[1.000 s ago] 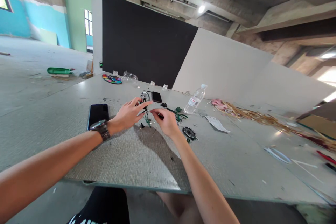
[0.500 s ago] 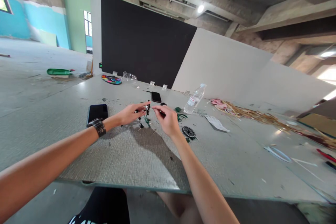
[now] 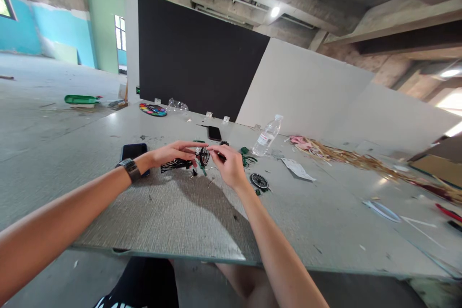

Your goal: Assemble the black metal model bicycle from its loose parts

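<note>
Between my two hands, just above the grey table, I hold a small model bicycle frame with a spoked wheel at one end. My left hand lies over the frame, fingers closed lightly around it from above, seemingly to keep it steady off the surface. My right hand pinches at the wheel with thumb and forefinger closed; whether it grips the wheel itself or a tiny part beside it, I cannot tell. The frame's long axis runs from nine o'clock to three o'clock, nearly level, its wheel end pointing toward three o'clock at my right hand.

Directly under my hands lie little green and black loose parts. A second wheel lies flat at four o'clock of my right hand, near it. A dark phone lies at nine o'clock, partly behind my left wrist with its watch. A smaller phone sits at twelve o'clock, and a water bottle stands tilted at two o'clock. Farther off at eleven o'clock is a paint palette.
</note>
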Motion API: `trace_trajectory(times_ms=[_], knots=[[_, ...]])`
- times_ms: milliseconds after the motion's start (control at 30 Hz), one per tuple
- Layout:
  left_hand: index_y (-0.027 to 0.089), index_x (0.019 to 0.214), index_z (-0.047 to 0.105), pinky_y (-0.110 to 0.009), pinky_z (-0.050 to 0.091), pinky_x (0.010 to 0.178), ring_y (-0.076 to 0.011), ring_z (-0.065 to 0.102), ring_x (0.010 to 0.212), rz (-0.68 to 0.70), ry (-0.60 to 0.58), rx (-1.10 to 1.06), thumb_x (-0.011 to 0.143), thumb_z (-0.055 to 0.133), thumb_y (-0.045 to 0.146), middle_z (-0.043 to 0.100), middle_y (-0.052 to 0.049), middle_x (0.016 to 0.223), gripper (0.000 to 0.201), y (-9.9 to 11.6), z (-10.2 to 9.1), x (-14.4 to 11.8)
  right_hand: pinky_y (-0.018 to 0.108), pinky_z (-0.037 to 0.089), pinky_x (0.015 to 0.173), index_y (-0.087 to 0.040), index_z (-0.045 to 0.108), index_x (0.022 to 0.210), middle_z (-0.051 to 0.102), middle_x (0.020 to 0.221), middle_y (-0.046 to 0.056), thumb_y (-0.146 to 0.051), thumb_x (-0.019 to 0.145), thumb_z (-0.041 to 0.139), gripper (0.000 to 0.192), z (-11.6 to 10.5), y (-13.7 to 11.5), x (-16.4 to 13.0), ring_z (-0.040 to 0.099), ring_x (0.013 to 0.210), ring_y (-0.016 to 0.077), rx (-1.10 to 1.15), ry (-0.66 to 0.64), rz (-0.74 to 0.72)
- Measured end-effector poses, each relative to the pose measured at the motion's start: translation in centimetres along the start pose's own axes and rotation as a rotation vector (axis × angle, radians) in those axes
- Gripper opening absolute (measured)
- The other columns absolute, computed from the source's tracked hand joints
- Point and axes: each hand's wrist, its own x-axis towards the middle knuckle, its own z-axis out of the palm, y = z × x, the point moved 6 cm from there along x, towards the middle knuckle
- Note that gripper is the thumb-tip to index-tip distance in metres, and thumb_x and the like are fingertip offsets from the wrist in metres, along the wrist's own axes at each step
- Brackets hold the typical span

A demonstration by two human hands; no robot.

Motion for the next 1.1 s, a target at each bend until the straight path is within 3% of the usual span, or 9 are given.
trace_trajectory(times_ms=[233, 567, 733, 1100], knots=[[0.025, 0.155, 0.038, -0.037, 0.044, 0.092, -0.0213, 0.068, 0.095, -0.033, 0.015, -0.058, 0.094, 0.062, 0.027, 0.075, -0.006, 0.098, 0.066, -0.2, -0.2, -0.2, 0.028, 0.049, 0.069, -0.022, 0.074, 0.105, 0.072, 0.090, 0.005, -0.024, 0.098, 0.054, 0.021, 0.4, -0.5, -0.1, 0.061, 0.070, 0.0150, 0.022, -0.019, -0.022], [0.015, 0.127, 0.068, -0.034, 0.048, 0.087, -0.0216, 0.068, 0.093, -0.060, -0.018, -0.065, 0.089, 0.067, 0.031, 0.076, -0.011, 0.100, 0.041, -0.6, -0.3, -0.1, 0.029, 0.051, 0.076, -0.022, 0.071, 0.111, 0.071, 0.099, 0.006, -0.020, 0.100, 0.051, 0.023, 0.7, -1.9, -0.3, 0.065, 0.083, 0.0159, 0.018, -0.053, -0.137], [0.016, 0.123, 0.069, -0.034, 0.048, 0.087, -0.0215, 0.069, 0.090, -0.071, -0.014, -0.079, 0.087, 0.069, 0.031, 0.077, -0.009, 0.097, 0.039, -0.6, -0.5, -0.3, 0.029, 0.051, 0.080, -0.021, 0.070, 0.114, 0.070, 0.101, 0.008, -0.021, 0.101, 0.051, 0.023, 1.0, -2.8, -0.5, 0.066, 0.090, 0.0164, 0.017, -0.080, -0.186], [0.015, 0.123, 0.069, -0.034, 0.047, 0.087, -0.0215, 0.068, 0.090, -0.083, -0.054, -0.067, 0.086, 0.068, 0.028, 0.076, -0.008, 0.095, 0.039, -0.5, -0.1, -0.3, 0.032, 0.052, 0.084, -0.023, 0.070, 0.111, 0.067, 0.101, 0.007, -0.023, 0.102, 0.050, 0.022, 1.3, -2.9, -0.4, 0.065, 0.092, 0.0174, 0.088, -0.091, -0.141]])
